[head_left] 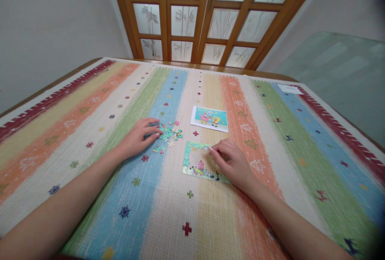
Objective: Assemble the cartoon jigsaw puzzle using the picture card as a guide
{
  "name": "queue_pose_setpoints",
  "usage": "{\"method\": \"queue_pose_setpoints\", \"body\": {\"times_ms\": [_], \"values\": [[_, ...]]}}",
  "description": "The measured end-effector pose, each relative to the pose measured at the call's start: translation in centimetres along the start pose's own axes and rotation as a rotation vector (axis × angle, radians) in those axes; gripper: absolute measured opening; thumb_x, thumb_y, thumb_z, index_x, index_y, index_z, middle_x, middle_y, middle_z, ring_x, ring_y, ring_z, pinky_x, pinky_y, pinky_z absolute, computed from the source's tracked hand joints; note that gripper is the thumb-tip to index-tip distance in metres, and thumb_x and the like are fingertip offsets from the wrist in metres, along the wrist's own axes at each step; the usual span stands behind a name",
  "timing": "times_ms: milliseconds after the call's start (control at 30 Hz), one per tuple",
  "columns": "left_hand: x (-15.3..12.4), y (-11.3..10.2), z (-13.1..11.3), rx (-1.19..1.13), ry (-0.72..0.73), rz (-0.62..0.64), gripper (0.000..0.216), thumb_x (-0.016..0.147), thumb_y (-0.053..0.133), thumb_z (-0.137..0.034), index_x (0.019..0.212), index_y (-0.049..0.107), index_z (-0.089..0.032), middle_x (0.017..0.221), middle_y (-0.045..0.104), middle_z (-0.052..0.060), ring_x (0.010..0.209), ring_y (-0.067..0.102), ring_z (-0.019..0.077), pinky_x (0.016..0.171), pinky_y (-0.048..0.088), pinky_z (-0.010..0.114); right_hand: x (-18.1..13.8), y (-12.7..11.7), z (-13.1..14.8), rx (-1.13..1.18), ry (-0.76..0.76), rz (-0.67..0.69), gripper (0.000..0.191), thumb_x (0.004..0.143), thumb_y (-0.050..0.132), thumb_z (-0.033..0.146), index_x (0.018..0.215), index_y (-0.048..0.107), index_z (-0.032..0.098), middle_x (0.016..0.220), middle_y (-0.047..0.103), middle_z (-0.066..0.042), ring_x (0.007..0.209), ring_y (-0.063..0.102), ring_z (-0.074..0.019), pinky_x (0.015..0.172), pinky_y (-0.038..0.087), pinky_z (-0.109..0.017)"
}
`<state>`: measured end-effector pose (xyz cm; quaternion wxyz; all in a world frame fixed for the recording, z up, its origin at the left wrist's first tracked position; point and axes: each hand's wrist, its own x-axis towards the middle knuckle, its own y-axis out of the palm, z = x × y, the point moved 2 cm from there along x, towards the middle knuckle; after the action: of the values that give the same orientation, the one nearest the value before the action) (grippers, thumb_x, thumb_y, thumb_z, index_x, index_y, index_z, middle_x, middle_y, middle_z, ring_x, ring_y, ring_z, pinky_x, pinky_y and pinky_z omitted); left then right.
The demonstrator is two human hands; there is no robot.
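Observation:
A partly built jigsaw frame point(192, 164) lies on the striped tablecloth point(168, 212), its middle still bare cloth. My right hand point(233, 162) rests over the frame's right side, fingers curled with the fingertips pressing at its top edge; whether a piece is under them is hidden. A pile of loose puzzle pieces point(169, 134) lies to the left of the frame. My left hand point(138, 136) lies flat beside that pile, fingers stretched out and touching its left edge. A small cartoon reference picture point(209, 118) sits just beyond the frame.
The tablecloth covers a wooden table point(210, 67) that runs to a wall with wood-framed frosted glass doors point(195, 15). A white paper slip point(289, 89) lies near the far right edge. A glass surface point(339, 71) stands off to the right.

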<state>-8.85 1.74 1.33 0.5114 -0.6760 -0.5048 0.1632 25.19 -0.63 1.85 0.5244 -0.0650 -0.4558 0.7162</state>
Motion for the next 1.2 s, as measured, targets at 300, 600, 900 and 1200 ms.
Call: {"method": "queue_pose_setpoints", "body": {"times_ms": [300,600,900,1200], "values": [[-0.3,-1.0,1.2,-0.068,0.009,0.07,0.028,0.102,0.051,-0.035,0.118,0.072,-0.026,0.142,0.055,0.009,0.133,0.05,0.0268,0.115,0.037,0.053,0.2,-0.1,0.0,-0.007,0.015,0.003,0.029,0.101,0.052,0.035,0.077,0.063,0.022,0.07,0.061,-0.004,0.071,0.055,-0.0203,0.069,0.041,-0.037],[-0.2,-1.0,0.1,-0.077,0.103,0.115,0.029,0.101,0.049,-0.026,0.112,0.075,-0.029,0.145,0.052,0.006,0.135,0.047,0.026,0.115,0.037,0.053,0.2,-0.1,-0.1,-0.018,0.013,0.002,0.029,0.1,0.052,0.035,0.077,0.063,0.022,0.07,0.061,-0.004,0.071,0.056,-0.0203,0.069,0.042,-0.036],[-0.2,-0.7,2.0,0.058,-0.107,-0.033,0.031,0.101,0.046,-0.035,0.119,0.067,-0.02,0.134,0.058,0.011,0.128,0.052,0.0267,0.112,0.038,0.052,0.1,-0.1,-0.2,-0.002,0.014,0.011,0.026,0.101,0.053,0.033,0.079,0.062,0.022,0.072,0.061,-0.004,0.072,0.055,-0.0204,0.069,0.041,-0.037],[-0.1,-1.8,1.1,0.031,0.057,0.159,0.032,0.094,0.062,-0.053,0.107,0.072,-0.025,0.122,0.061,0.007,0.116,0.054,0.0245,0.106,0.04,0.044,0.2,-0.1,0.0,0.005,0.014,0.009,0.026,0.1,0.054,0.031,0.078,0.064,0.021,0.071,0.06,-0.003,0.072,0.055,-0.0201,0.069,0.041,-0.036]]}}
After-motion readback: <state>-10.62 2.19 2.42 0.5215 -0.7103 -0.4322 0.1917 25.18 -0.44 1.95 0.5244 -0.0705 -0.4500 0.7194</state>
